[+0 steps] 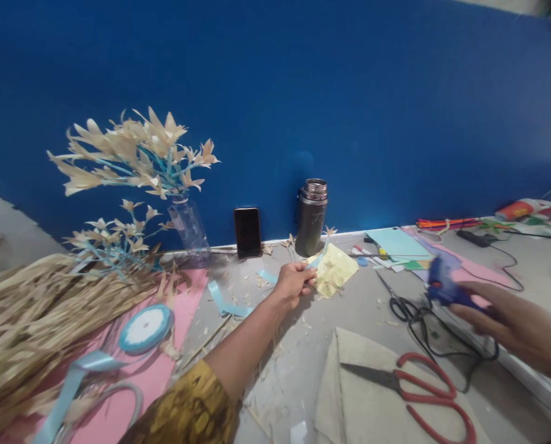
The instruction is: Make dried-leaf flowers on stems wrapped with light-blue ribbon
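Note:
My left hand (294,283) is closed around the thin, light blue stem of a small dried-husk flower (330,232). The bloom points up and away, above a crumpled yellow paper (344,265). On the right, my right hand (502,314) grips a blue glue gun (443,285), both smeared by motion. The gun's dark cord (423,336) loops on the table below it, close to black-handled scissors (401,307). Pieces of light blue ribbon (227,305) lie left of my left hand.
A steel flask (310,219) and a phone (248,233) stand by the blue wall. At left are a clear vase (190,231) of husk flowers, dried husks (48,314) and a ribbon spool (146,328). Red-handled scissors (426,391) lie in front; coloured paper (398,245) is back right.

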The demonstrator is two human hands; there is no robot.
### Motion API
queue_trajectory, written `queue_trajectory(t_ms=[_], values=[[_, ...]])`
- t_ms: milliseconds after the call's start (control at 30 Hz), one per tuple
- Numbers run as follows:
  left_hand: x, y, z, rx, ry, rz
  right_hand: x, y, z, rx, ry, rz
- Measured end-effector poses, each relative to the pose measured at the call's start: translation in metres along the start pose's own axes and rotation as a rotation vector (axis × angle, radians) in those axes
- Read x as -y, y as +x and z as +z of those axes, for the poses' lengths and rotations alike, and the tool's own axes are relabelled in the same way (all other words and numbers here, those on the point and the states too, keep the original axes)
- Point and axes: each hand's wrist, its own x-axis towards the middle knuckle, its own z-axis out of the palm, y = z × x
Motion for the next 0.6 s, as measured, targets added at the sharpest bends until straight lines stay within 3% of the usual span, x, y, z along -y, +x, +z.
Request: queue_trajectory(t_ms=[67,167,300,467,600], values=[[0.001,0.0,0.0,-0.005,0.013,0.0,0.018,0.007,0.027,0.187,0.025,-0.115],[0.002,0.001,-0.001,-0.006,0.031,0.006,0.05,0.01,0.07,0.344,-0.019,-0.189],[0.002,0.002,-0.002,-0.009,0.043,0.017,0.07,0.011,0.102,0.431,-0.082,-0.26],[0.004,0.003,-0.004,0.007,0.039,0.01,0.064,0.017,0.103,0.44,-0.027,-0.333],[0.003,-0.002,-0.001,0.08,0.037,-0.012,0.076,0.038,0.087,0.248,0.155,-0.203]])
